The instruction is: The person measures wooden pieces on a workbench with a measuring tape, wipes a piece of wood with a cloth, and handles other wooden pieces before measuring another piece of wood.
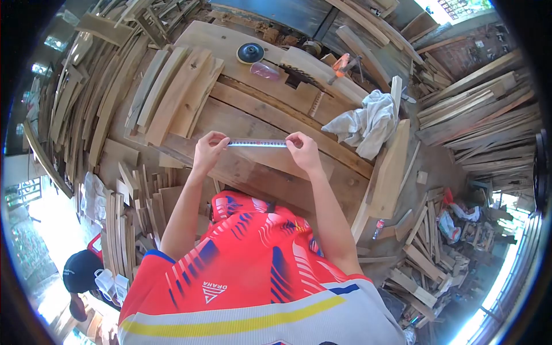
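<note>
A white measuring strip with printed numbers (257, 143) is stretched level between my two hands, above the wooden workbench (270, 173). My left hand (211, 150) pinches its left end between thumb and fingers. The right end is pinched in my right hand (303, 150). Beyond the hands, several boards (181, 95) lie side by side at the bench's left. A crumpled pale cloth (368, 123) rests at the right of the bench, beside a long pale board (391, 172).
A round black disc (250, 53) and an orange-handled clamp (340, 64) are at the bench's far side. Timber stacks (483, 106) stand at right and left. At the lower left is a person in a black cap (80, 272). Wood offcuts (417, 287) cover the floor at right.
</note>
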A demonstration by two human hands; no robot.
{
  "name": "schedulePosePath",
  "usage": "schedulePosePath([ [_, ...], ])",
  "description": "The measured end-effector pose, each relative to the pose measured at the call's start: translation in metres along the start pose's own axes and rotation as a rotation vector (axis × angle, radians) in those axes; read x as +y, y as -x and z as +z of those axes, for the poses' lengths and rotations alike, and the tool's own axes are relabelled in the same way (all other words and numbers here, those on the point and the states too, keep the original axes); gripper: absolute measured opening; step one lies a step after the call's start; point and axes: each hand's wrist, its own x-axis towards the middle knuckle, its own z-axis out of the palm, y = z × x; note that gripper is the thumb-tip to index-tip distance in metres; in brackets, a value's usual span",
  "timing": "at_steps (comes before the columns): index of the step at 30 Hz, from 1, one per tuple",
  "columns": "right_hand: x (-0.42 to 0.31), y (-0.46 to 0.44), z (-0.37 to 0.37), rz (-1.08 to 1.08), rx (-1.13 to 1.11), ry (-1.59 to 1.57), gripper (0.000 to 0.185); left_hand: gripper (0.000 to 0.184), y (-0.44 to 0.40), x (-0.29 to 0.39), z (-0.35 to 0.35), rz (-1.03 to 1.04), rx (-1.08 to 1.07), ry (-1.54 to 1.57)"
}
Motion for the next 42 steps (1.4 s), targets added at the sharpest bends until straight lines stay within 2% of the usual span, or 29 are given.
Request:
schedulePosePath([
  [6,-0.014,0.01,0.0,0.046,0.02,0.122,0.024,0.025,-0.009,-0.003,0.004,-0.025,-0.065,-0.039],
  [9,-0.016,0.013,0.011,-0.057,0.122,0.285,0.019,0.024,-0.011,0.001,0.004,-0.008,-0.084,-0.089],
  [12,-0.024,0.013,0.022,-0.159,0.209,0.276,0.009,0.024,-0.01,0.003,0.004,0.051,-0.082,-0.146],
  [18,-0.035,0.003,0.03,-0.418,0.095,0.265,0.005,0.024,-0.017,0.007,0.002,0.123,-0.096,-0.277],
  [24,-0.053,0.005,0.022,-0.473,0.018,0.232,0.011,0.029,-0.021,0.006,0.004,0.102,-0.086,-0.337],
  [28,-0.038,0.004,0.024,-0.495,-0.009,0.247,0.012,0.029,-0.02,0.003,0.008,0.059,-0.07,-0.336],
  [32,-0.033,0.005,0.028,-0.483,0.011,0.221,0.01,0.027,-0.017,0.012,0.007,0.003,-0.079,-0.339],
  [42,-0.035,0.011,0.031,-0.491,0.069,0.245,0.009,0.026,-0.02,0.022,0.008,0.013,-0.132,-0.239],
])
